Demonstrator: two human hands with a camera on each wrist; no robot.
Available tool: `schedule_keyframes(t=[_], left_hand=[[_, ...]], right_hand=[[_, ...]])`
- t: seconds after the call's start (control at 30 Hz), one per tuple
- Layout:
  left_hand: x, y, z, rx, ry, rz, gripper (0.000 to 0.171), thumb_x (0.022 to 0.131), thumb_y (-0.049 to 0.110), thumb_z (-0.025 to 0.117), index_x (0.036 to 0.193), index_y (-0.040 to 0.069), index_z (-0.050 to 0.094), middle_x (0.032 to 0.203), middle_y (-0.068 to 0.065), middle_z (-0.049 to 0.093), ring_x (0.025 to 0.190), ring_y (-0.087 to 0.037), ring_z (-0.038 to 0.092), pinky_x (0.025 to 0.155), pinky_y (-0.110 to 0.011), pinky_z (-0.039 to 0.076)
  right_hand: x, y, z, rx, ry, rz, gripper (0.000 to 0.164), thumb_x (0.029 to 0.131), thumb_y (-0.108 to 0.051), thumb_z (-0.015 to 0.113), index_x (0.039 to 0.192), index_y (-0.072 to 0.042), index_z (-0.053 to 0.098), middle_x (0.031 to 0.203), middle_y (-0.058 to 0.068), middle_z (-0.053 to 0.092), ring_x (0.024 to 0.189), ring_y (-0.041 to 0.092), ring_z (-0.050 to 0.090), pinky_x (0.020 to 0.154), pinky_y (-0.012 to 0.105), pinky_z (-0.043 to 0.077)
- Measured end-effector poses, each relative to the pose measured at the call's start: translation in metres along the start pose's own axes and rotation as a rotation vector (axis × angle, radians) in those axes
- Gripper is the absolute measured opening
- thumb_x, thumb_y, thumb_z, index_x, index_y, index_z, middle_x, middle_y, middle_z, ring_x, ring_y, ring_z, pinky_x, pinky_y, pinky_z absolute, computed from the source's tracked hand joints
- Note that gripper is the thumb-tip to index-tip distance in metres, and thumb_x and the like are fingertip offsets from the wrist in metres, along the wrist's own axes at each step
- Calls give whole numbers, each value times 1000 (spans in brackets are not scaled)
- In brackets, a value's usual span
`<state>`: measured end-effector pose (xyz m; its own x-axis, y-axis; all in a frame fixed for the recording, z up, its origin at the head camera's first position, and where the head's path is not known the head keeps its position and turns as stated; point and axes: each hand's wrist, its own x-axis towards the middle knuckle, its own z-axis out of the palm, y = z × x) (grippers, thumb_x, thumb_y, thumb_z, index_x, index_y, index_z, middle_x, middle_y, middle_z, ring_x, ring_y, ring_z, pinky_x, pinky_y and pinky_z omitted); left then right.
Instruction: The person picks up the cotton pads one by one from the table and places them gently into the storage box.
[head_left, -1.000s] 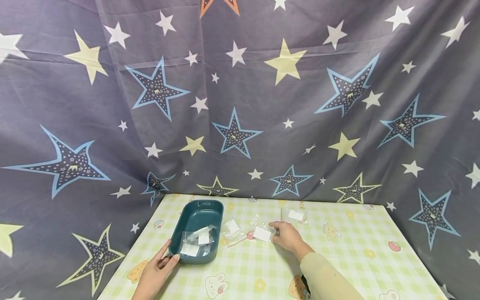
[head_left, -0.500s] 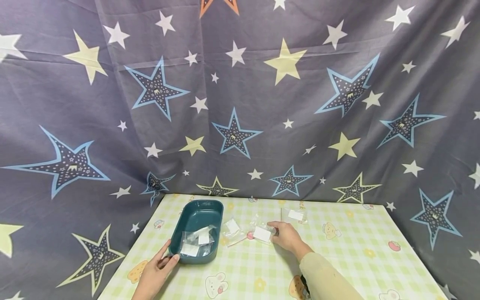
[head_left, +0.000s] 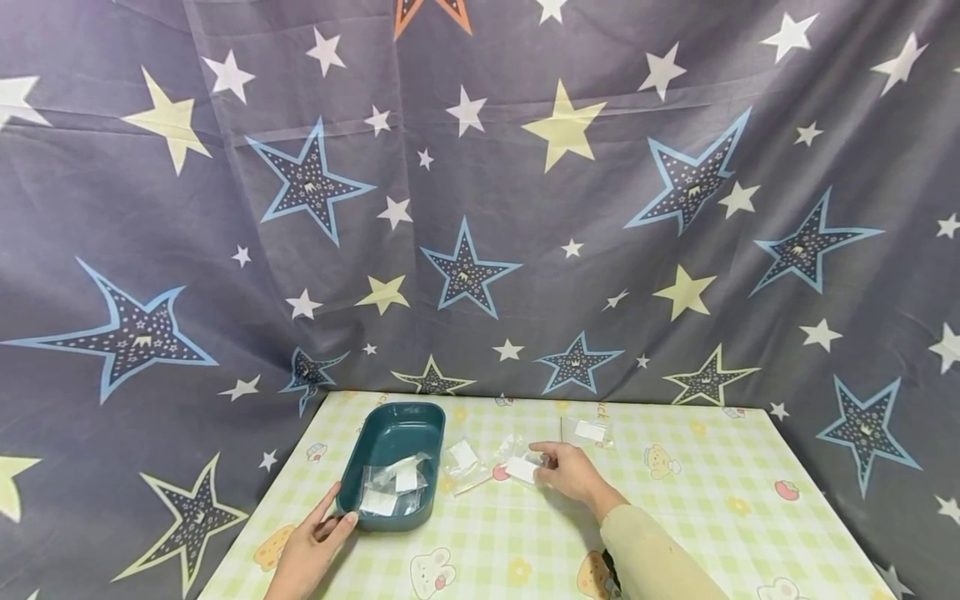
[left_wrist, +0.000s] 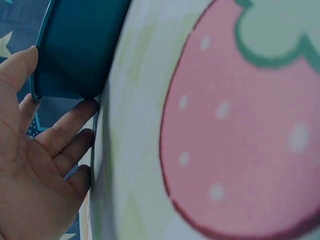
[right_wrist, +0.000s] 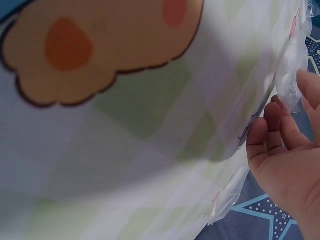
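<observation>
Grips the near left corner of a dark teal tray (head_left: 402, 437) with the left hand (head_left: 307, 546), setting the thumb against the near side and laying the index finger along the left side. In the left wrist view, puts the thumb tip to the tray's rim and spreads the other fingers low by its corner, close to the table (head_left: 675, 525). Reaches to the right of the tray with the right hand (head_left: 573, 475), bringing index finger and thumb to the right edge of a clear bag (head_left: 519, 468) with a white label. In the right wrist view, has crinkled plastic up by the thumb and index finger, with other fingers curled beside them; cannot tell whether pinching the bag or only touching it.

Just beside the tray's right side, shows a second bag (head_left: 462, 457), also labelled. Farther right of the tray and toward the back, shows a third bag (head_left: 590, 431), lying beyond the right hand. Inside the tray's near half, shows two more labelled bags (head_left: 378, 502), overlapping.

Wears a pale yellow sleeve (head_left: 656, 550) on the right arm, well right of the tray. Shows green and white checks on the table around the tray. Faces a dark curtain (head_left: 487, 200) printed with stars, behind the tray.
</observation>
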<state>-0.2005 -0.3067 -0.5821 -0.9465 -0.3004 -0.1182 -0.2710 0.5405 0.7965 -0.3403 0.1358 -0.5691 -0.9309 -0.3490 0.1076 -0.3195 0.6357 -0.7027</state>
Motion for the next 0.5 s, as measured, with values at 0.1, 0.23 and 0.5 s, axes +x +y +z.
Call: schedule_keyframes(t=[0.1,0.23,0.5], left_hand=[[-1,-1,0,2,-2,-3,93,96,72,66,170,25,34,149,-33,59,138,-45,62,110,-61,54],[-1,-1,0,6,0,-5,93,96,72,65,170,25,35,150,-33,58,138,-45,62,110,-62,53],[1,-2,0,4,3,-6,94,95,72,67,170,24,35,144,-31,64,136,-45,64,110,-61,54]], right_hand=[[-1,0,2,11,-20,-20,40,90,-4,81,130,-5,77,88,-1,68,77,10,52,67,24,45],[-1,-1,4,16,-31,-40,42,89,-1,81,131,-5,77,93,4,71,77,10,51,68,23,44],[0,0,4,41,-70,-38,34,93,0,75,125,-10,82,104,13,82,64,6,46,59,21,41]])
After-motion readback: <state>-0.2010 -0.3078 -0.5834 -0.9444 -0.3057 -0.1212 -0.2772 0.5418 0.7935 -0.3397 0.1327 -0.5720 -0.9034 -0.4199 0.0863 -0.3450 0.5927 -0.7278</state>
